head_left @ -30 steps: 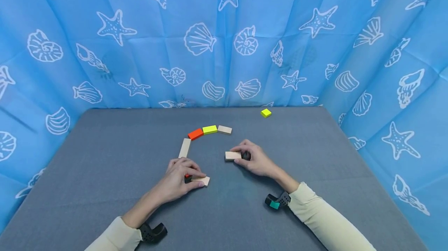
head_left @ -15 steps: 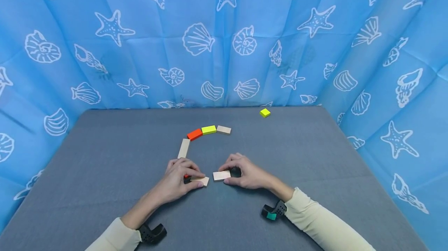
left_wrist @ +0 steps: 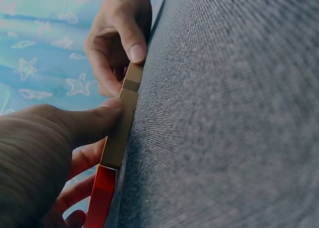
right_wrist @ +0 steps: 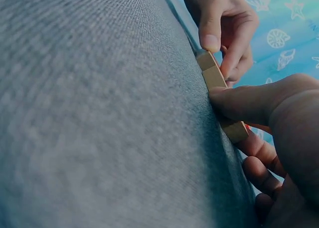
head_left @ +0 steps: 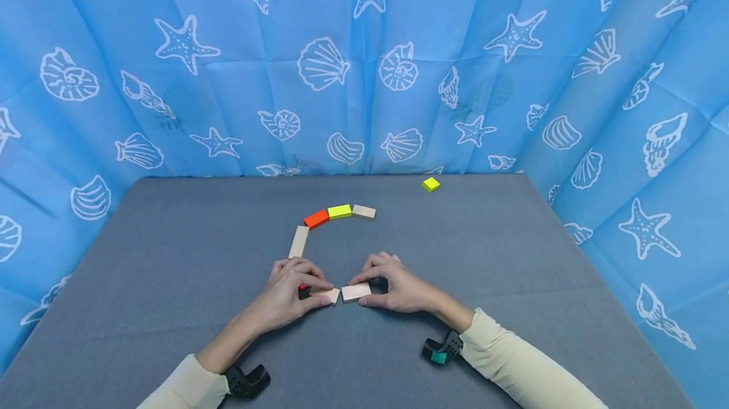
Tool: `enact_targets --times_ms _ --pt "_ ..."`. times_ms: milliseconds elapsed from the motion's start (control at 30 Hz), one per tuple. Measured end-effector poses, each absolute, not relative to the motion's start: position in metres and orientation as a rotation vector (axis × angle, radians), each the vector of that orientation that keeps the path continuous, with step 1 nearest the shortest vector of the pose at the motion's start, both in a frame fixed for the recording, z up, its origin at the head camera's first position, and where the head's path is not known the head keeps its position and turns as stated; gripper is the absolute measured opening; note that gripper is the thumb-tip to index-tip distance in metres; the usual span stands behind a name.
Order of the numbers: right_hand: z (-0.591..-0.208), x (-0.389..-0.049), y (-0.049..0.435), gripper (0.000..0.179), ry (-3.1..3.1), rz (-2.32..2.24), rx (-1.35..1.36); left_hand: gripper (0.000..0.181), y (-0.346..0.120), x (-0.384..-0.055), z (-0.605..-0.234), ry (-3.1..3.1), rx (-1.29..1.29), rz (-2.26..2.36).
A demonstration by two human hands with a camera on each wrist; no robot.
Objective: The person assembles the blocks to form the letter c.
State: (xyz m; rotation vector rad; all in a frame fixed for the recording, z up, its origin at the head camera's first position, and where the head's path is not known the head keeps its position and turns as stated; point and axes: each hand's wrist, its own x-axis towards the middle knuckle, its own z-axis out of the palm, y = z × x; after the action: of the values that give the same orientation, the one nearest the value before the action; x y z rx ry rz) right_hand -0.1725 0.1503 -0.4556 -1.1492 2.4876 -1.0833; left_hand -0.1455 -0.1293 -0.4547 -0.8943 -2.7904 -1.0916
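Note:
In the head view my left hand (head_left: 287,298) pinches a plain wooden block (head_left: 331,295) lying on the grey cloth. My right hand (head_left: 398,287) holds a second plain block (head_left: 355,292) between thumb and fingers, its end right beside the first. From the left wrist view, the two blocks line up end to end with little or no gap. A red block (left_wrist: 101,195) meets the other end of the left block; my left hand mostly covers it in the head view. Beyond that hand, another plain block (head_left: 299,242) slants away from me.
The curve continues with an orange-red block (head_left: 316,219), a yellow block (head_left: 340,211) and a plain block (head_left: 364,211). A separate yellow block (head_left: 431,184) lies near the back edge of the grey cloth-covered table (head_left: 484,238). Behind hangs a blue seashell curtain (head_left: 364,111).
My right hand has brought its block toward me and leftward, up beside the block in my left hand. The left hand stays in place.

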Motion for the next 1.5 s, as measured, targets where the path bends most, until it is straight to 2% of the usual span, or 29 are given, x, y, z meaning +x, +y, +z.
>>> enact_targets --times_ms 1500 --pt "-0.4547 -0.1698 0.1493 0.031 2.469 -1.095 -1.089 0.020 -0.1300 -0.1447 -0.4545 -2.776 -0.908 -1.081"
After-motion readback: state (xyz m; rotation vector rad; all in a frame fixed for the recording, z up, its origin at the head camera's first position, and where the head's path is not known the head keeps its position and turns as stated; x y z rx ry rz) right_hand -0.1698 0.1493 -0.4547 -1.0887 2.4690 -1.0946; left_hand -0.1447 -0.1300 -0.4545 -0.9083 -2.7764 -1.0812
